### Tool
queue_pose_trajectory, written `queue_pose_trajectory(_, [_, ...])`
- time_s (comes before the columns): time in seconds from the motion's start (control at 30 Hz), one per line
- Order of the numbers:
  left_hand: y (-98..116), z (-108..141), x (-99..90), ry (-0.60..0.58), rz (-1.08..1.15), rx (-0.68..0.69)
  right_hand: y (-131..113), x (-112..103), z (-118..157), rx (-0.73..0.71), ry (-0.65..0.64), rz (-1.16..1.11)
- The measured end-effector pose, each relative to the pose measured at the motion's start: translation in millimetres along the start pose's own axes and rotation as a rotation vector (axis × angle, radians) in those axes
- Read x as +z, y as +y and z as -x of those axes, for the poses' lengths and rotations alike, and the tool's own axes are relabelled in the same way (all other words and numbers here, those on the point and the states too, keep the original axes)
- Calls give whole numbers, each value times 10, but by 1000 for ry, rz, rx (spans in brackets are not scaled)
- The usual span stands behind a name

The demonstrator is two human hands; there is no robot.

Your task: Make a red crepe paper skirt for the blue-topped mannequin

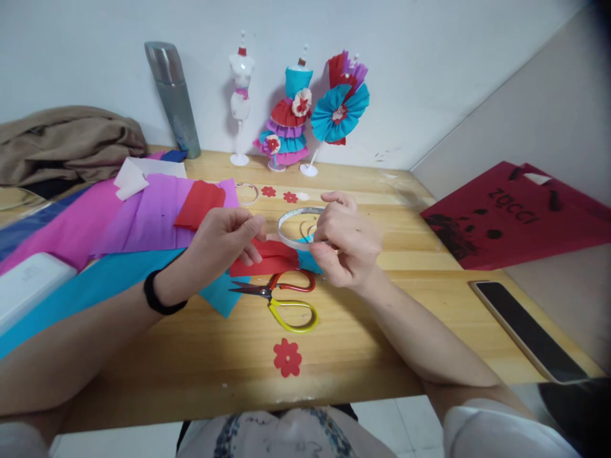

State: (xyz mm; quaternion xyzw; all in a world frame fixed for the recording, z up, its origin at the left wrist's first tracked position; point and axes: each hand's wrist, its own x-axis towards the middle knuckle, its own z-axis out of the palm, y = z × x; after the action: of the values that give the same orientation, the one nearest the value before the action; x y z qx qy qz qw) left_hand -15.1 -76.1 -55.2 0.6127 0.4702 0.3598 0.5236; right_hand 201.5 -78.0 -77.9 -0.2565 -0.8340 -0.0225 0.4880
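My right hand point(348, 242) is closed around the edge of a narrow whitish ring, which looks like a thin roll of tape point(280, 234), tilted above the table. Just left of it, my left hand point(226, 235) has thumb and forefinger pinched together; whatever lies between them is too small to make out. Below the hands are folded red crepe paper point(267, 257), a blue piece point(228, 296) and scissors point(270, 292) with one red and one yellow handle, blades apart. Nearer me lies a red paper flower point(281, 359).
Sheets of purple paper point(143, 216) and a white case point(33, 286) lie left. Behind stand a grey flask point(176, 102), a bare mannequin point(241, 89) and two paper-dressed mannequins point(289, 114) point(340, 111). A red bag point(515, 216) and a phone point(529, 331) are right.
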Motion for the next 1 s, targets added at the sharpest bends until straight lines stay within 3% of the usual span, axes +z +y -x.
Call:
queue_pose_trajectory(0.1, [-21, -13, -27, 32, -93, 123, -6, -9, 2, 18, -6, 36])
queue_pose_trajectory(0.17, [-16, -5, -26, -13, -92, 170, -7, -9, -5, -12, -1, 48])
queue_pose_trajectory(0.37, [13, 22, 30, -166, -2, 133, -25, -4, -27, -77, 0, 30])
queue_pose_trajectory(0.5, [-11, 11, 17, -202, 12, 153, -40, -7, -19, 76, 2, -74])
queue_pose_trajectory(0.7, [-18, 17, -15, -106, -4, 260, -21, -5, 17, 274, 58, -286])
queue_pose_trajectory(1.0, [50, 37, -88, -323, 147, 246, -21, 15, -21, 550, 73, -602])
